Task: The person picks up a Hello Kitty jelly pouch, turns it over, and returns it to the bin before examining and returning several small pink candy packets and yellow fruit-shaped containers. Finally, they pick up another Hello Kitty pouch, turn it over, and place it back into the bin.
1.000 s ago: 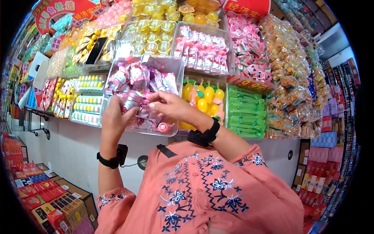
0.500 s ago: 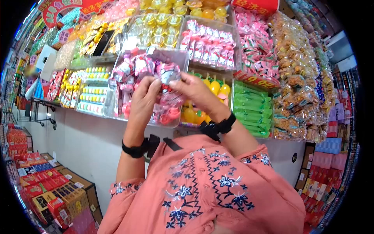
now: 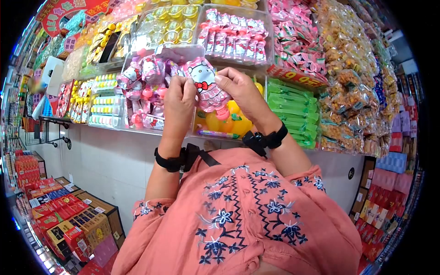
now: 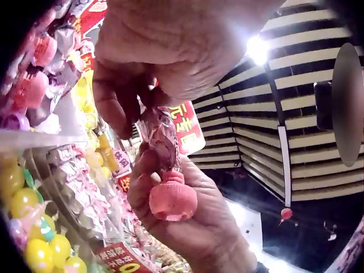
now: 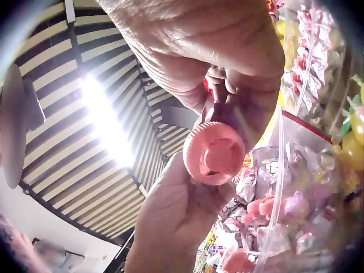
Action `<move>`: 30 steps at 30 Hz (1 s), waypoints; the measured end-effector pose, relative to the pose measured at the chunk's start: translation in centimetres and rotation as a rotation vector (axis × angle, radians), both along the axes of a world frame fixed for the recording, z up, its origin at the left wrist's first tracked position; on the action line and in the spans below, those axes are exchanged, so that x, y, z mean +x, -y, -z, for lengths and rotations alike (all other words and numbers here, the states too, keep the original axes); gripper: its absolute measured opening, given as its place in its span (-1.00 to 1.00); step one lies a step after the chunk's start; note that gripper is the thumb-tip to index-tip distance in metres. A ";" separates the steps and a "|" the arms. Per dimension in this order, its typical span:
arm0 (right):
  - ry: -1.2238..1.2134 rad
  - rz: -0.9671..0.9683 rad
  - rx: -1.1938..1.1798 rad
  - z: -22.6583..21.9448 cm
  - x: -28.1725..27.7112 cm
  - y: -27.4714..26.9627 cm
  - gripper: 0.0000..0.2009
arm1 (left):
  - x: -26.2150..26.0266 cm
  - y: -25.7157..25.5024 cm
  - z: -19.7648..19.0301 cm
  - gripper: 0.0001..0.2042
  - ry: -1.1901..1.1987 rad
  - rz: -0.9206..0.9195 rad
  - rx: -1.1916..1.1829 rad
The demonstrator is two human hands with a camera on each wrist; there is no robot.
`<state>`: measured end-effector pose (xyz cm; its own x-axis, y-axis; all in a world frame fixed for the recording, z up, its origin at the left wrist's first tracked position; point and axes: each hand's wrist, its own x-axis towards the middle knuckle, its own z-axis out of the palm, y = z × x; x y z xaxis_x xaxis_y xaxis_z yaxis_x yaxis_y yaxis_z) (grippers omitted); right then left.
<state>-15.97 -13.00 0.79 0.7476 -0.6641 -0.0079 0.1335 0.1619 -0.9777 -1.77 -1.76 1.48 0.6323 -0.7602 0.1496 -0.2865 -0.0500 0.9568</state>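
Observation:
In the head view a pink spout pouch (image 3: 206, 85) with a white cat face and red bow hangs between my two hands, cap end down. My left hand (image 3: 179, 98) pinches its left edge between thumb and fingers. The opposite edge is pinched by my right hand (image 3: 240, 94). Both wrist views show the ribbed pink cap (image 5: 214, 153) from below, with the pouch seen edge-on above it in the left wrist view. Just left of my hands, similar pink and purple pouches (image 3: 149, 68) fill a clear plastic bin (image 3: 158, 132).
Right of that bin lie yellow mango-shaped sweets (image 3: 214, 123), then green packets (image 3: 291, 112). Behind stands a bin of pink-wrapped sticks (image 3: 233, 43). Clear bags of brown snacks (image 3: 343, 82) heap up at right. Stacked gift boxes (image 3: 68, 215) stand low at left.
Both hands have come up and right from among the pouches in the bin. The pouch, earlier tilted and mostly covered by fingers, now faces the head camera, overlapping the mango-shaped sweets.

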 end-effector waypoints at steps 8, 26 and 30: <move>-0.128 0.068 -0.228 0.4 -3.1 2.1 -0.78 | -2.1 1.8 1.5 -0.83 -0.027 0.032 0.053; -0.190 0.292 -0.335 3.3 -9.7 8.9 -0.79 | -9.7 8.7 3.0 -0.65 -0.692 0.345 0.103; -0.202 0.306 -0.330 4.8 -10.6 10.2 -0.79 | -10.1 10.2 5.0 -0.72 -0.855 0.437 0.129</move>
<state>-26.60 -23.16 -3.96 0.5227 -0.8447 0.1153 -0.0709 -0.1779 -0.9815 -11.90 -11.99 -3.55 0.1462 -0.9324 -0.3304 0.4857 -0.2233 0.8451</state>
